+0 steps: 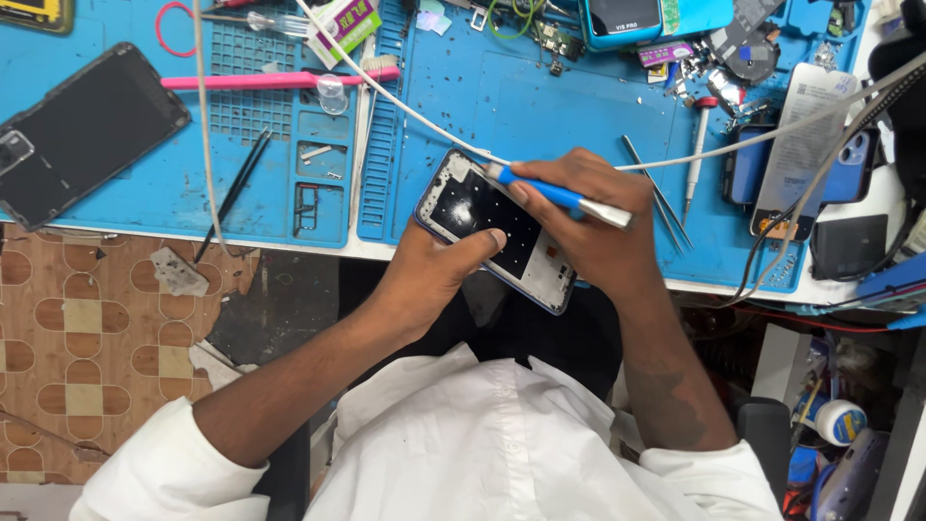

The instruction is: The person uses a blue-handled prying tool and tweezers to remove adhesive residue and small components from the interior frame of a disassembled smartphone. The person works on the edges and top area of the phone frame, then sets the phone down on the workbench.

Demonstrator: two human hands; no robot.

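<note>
The left hand (pixel 432 275) was curled under and around an opened smartphone with a dark inner frame and pale blue rim (pixel 492 227), its thumb pressed flat on the dark face, holding the phone tilted at the near edge of the bench (pixel 289 241). The right hand (pixel 593 227) was closed around a blue-handled tool with a silver end cap (pixel 550 193), its tip touching the upper part of the phone's frame.

The phone sat half over the bench edge, above the person's lap and white shirt (pixel 463 444). A white cable (pixel 405 106) ran across the blue silicone work mat (pixel 540 106) and passed just behind the phone's top corner. 2 thin metal tweezers (pixel 656 188) lay just beside the right hand, with a slim white-handled screwdriver (pixel 696 154) a little further right. To the left, the mat had open room near a black pair of tweezers (pixel 236 188), while a dark phone with a black screen (pixel 82 130) lay well apart at the far left.
</note>
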